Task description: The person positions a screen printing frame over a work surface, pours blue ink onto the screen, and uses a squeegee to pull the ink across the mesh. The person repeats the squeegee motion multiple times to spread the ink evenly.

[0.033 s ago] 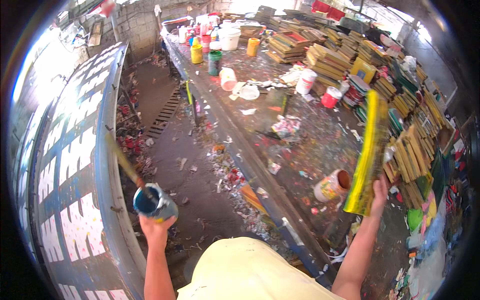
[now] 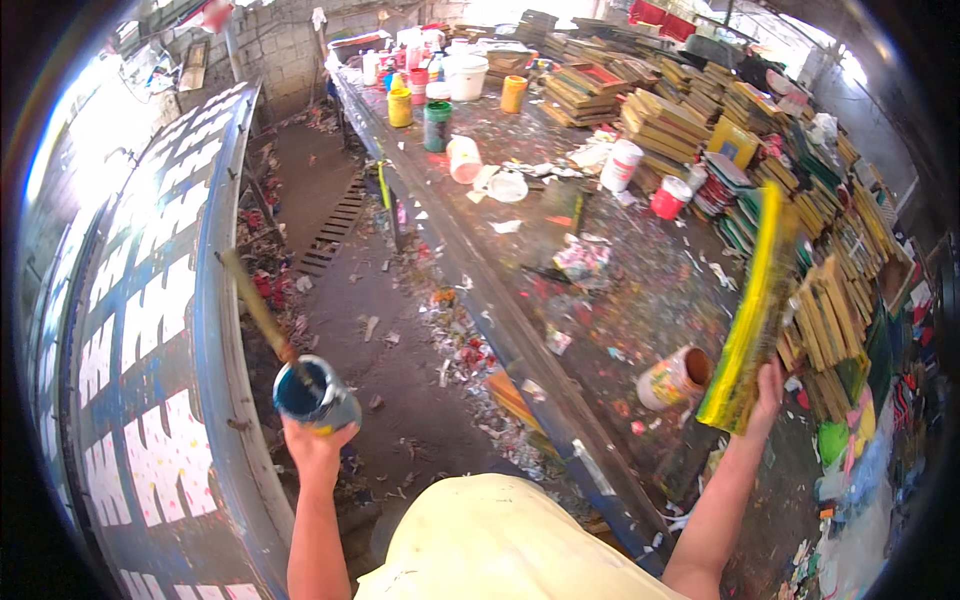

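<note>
My left hand (image 2: 318,448) is wrapped round the base of a paint pot (image 2: 340,408), blue inside and smeared outside. A long stick (image 2: 255,305) stands slanted in the pot, its upper end leaning left toward the long printing table. On the right, my right hand (image 2: 766,400) grips the lower end of a yellow-stained wooden frame (image 2: 745,320), seen nearly edge-on and held upright above the dark worktable (image 2: 610,310). The fingers behind the frame are partly hidden. Beside it, a paint-smeared tub (image 2: 662,384) lies tipped on the worktable with its mouth toward the frame.
White cut-out shapes in rows cover the printing table (image 2: 215,330) at left. Between the tables runs a littered floor (image 2: 375,330) with a slatted grate (image 2: 333,225). Paint tubs, including a green jar (image 2: 437,127), and stacks of wooden frames (image 2: 660,130) crowd the worktable's far and right sides.
The whole view has shifted slightly. The pot with its stick and the yellow-stained frame appear a little further right, both still held.
</note>
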